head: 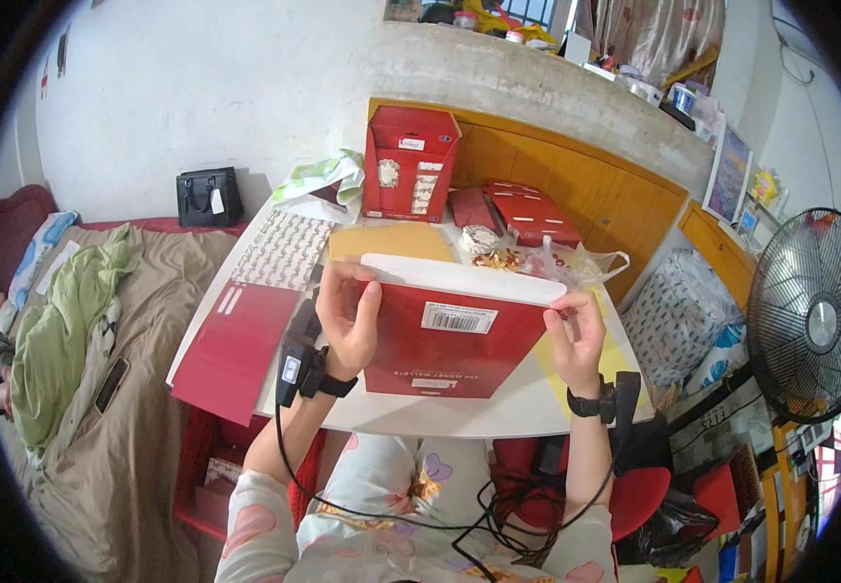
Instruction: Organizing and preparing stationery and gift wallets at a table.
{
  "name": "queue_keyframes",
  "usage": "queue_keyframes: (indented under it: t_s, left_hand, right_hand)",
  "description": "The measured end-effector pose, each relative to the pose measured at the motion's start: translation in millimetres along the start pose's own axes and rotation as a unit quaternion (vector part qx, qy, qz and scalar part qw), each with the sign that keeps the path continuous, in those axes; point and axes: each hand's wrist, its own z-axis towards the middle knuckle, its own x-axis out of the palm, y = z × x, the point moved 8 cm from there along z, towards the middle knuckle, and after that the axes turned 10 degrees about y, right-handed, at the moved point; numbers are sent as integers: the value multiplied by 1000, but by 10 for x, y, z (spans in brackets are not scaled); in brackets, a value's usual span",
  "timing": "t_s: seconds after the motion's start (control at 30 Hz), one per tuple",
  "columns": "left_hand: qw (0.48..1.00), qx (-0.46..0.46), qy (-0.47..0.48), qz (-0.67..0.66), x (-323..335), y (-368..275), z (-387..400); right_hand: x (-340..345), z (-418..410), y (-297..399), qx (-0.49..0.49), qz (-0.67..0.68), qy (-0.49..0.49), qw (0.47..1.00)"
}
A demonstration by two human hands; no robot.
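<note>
A red cardboard display box (457, 357) stands tilted before me at the table's near side, its white inner flap (457, 278) along the top. My left hand (351, 317) pinches the flap's left end between thumb and fingers. With thumb and fingertips, my right hand (575, 337) grips the right end of the same flap. A barcode label (458, 318) is stuck on the red face, above printed writing. Behind it stands an assembled red display box (411, 164) with patterned panels. Flat red cardboard (234, 350) and a patterned sheet (282, 249) lie to the left.
On the white table (420, 421) also lie a brown envelope (391, 240), a roll of stickers (478, 239), a clear plastic bag (573, 264) and flat red boxes (533, 211). A fan (821, 321) stands right. A person's arm shows on the bed (150, 321) at left. Black cable crosses my lap.
</note>
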Motion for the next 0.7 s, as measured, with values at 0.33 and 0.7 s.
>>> queue_keyframes:
  t_s: [0.33,0.7]
  left_hand:
    - [998,-37,41,-36,35,55,52]
    - [949,-269,166,-4,70,220,361]
  right_hand:
    - [77,320,167,39,61,-34,997]
    - [69,446,268,9,-22,18,1000]
